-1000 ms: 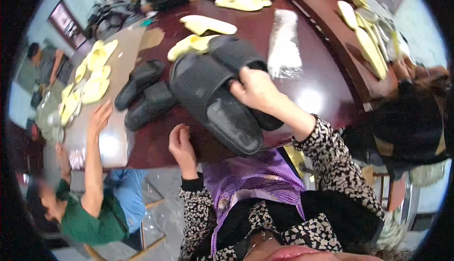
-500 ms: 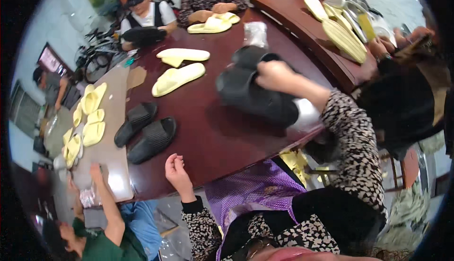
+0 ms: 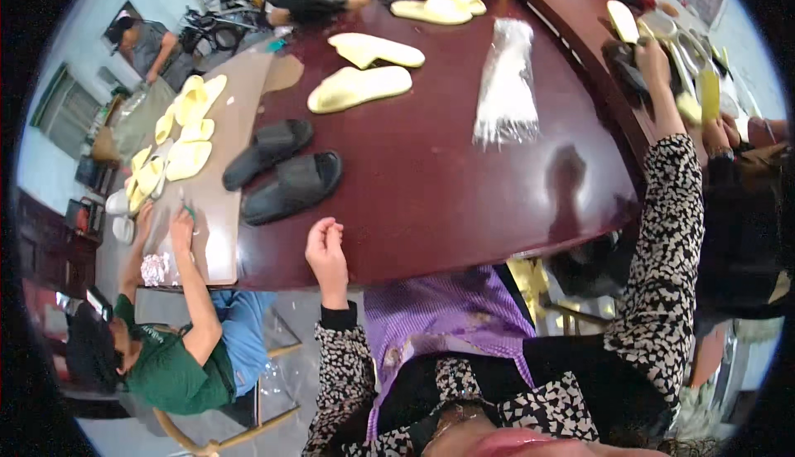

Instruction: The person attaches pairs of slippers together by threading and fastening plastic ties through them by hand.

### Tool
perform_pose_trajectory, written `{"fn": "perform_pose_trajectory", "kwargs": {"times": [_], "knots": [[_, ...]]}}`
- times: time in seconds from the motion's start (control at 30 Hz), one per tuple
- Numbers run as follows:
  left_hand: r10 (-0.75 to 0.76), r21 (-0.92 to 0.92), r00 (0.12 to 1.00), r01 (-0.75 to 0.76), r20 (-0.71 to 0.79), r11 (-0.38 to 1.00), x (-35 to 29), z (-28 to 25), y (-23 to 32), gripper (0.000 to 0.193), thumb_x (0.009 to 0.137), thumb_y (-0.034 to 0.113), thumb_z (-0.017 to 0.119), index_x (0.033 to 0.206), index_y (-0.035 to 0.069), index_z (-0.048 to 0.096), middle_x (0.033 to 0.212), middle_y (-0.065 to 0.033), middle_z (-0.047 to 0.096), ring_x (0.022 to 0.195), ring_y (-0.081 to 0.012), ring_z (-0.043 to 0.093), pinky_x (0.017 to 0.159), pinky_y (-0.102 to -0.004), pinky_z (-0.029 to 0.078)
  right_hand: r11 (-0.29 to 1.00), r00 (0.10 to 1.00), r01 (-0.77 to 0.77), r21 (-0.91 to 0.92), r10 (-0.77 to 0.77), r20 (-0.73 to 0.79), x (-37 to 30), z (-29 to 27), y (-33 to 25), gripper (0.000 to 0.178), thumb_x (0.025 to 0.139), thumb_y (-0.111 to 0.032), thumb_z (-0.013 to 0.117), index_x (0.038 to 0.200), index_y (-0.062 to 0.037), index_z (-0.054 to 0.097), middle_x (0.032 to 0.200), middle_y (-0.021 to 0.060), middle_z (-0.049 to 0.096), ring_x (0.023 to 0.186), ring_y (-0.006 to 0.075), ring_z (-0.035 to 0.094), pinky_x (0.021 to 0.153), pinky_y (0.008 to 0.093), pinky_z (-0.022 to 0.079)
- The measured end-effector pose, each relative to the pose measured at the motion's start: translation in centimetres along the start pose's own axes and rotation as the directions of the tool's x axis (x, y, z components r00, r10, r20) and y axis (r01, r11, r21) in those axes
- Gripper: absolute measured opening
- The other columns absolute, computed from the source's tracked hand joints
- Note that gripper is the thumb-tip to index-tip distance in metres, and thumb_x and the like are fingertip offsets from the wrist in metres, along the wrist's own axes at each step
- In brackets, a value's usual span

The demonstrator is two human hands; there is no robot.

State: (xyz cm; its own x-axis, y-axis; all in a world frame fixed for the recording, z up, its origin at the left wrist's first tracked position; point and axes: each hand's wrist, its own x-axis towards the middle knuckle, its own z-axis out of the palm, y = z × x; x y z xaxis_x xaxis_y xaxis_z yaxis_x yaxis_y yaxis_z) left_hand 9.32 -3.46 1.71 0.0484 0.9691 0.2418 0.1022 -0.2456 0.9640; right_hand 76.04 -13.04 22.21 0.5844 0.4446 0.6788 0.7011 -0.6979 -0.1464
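My right hand (image 3: 654,61), arm stretched out to the far right, grips a pair of black slippers (image 3: 627,74) at the side table. Part of the pair is hidden behind the hand. My left hand (image 3: 328,252) hovers over the front edge of the dark red table (image 3: 431,184), its fingers curled together with nothing visible in them. The nearest things to it are a black slide slipper (image 3: 294,188) and its mate (image 3: 269,152), lying side by side.
A clear plastic bag (image 3: 507,84) lies right of centre. Cream slippers (image 3: 360,88) sit farther back, with more yellow slippers (image 3: 189,159) on the left board. A co-worker in green (image 3: 186,366) works at the left. Pale slippers (image 3: 691,47) crowd the right side table (image 3: 563,31).
My right hand has carried the black slippers from the middle of the table to the side table on the right. The plastic bag is now uncovered. My left hand stays near the edge.
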Motion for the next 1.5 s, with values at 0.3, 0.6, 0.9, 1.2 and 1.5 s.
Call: {"fn": "perform_pose_trajectory", "kwargs": {"times": [0.3, 0.6, 0.9, 1.2, 1.5], "knots": [[-0.02, 0.02, 0.999, 0.021, -0.03, 1.0, -0.2, 0.3, -0.1, 0.015, 0.094, 0.009, 0.05, 0.103, 0.0, 0.058, 0.088, -0.0038, 0.061, 0.077, -0.0081, 0.055, 0.07, -0.0213, 0.045, 0.711, 0.637, 0.307, 0.633, -0.648, 0.418, -11.4, 3.1, -12.5, 0.024, 0.078, -0.013, 0.061, 0.097, 0.0013, 0.066, 0.09, 0.0173, 0.067, 0.084, 0.027, 0.065, 0.078, 0.0348, 0.05], [-0.026, -0.048, 0.999, 0.023, -0.048, 0.999, -0.2, 1.1, 0.4, 0.015, 0.093, 0.008, 0.051, 0.102, 0.0, 0.06, 0.086, -0.0032, 0.062, 0.076, -0.0078, 0.056, 0.07, -0.0216, 0.046, 0.513, 0.639, 0.532, 0.673, -0.765, 0.078, -21.0, 5.2, -20.5, 0.021, 0.074, -0.004, 0.058, 0.093, -0.0054, 0.067, 0.097, 0.0096, 0.063, 0.095, 0.0295, 0.057, 0.086, 0.0383, 0.046], [-0.028, -0.052, 0.997, 0.025, -0.066, 0.998, -0.6, -0.2, 0.4, 0.014, 0.092, 0.006, 0.051, 0.101, 0.0, 0.06, 0.086, -0.0035, 0.063, 0.076, -0.0082, 0.057, 0.07, -0.0218, 0.047, 0.617, 0.692, 0.529, 0.582, -0.711, 0.124, -23.4, 3.9, -21.8, 0.015, 0.076, -0.005, 0.06, 0.089, -0.0067, 0.067, 0.097, 0.0088, 0.061, 0.095, 0.028, 0.055, 0.084, 0.0385, 0.044], [-0.014, -0.016, 0.999, 0.014, -0.032, 1.0, 0.1, 0.6, 1.3, 0.016, 0.092, 0.007, 0.051, 0.102, -0.001, 0.059, 0.087, -0.0059, 0.063, 0.078, -0.0102, 0.058, 0.071, -0.0229, 0.047, 0.778, 0.88, 0.251, 0.576, -0.431, 0.199, -22.1, 4.1, -18.9, 0.017, 0.081, -0.012, 0.06, 0.096, -0.0035, 0.062, 0.094, 0.0176, 0.062, 0.089, 0.0346, 0.06, 0.078, 0.0401, 0.048], [-0.037, -0.063, 0.999, 0.035, -0.026, 0.997, -0.1, 1.0, 0.5, 0.016, 0.093, 0.008, 0.051, 0.103, -0.001, 0.059, 0.087, -0.005, 0.062, 0.077, -0.0092, 0.056, 0.07, -0.0223, 0.046, 0.822, 0.912, 0.1, 0.56, -0.301, 0.279, -22.0, 2.0, -16.9, 0.017, 0.083, -0.009, 0.055, 0.097, -0.0042, 0.062, 0.096, 0.0191, 0.063, 0.09, 0.0351, 0.061, 0.079, 0.0397, 0.048]]}}
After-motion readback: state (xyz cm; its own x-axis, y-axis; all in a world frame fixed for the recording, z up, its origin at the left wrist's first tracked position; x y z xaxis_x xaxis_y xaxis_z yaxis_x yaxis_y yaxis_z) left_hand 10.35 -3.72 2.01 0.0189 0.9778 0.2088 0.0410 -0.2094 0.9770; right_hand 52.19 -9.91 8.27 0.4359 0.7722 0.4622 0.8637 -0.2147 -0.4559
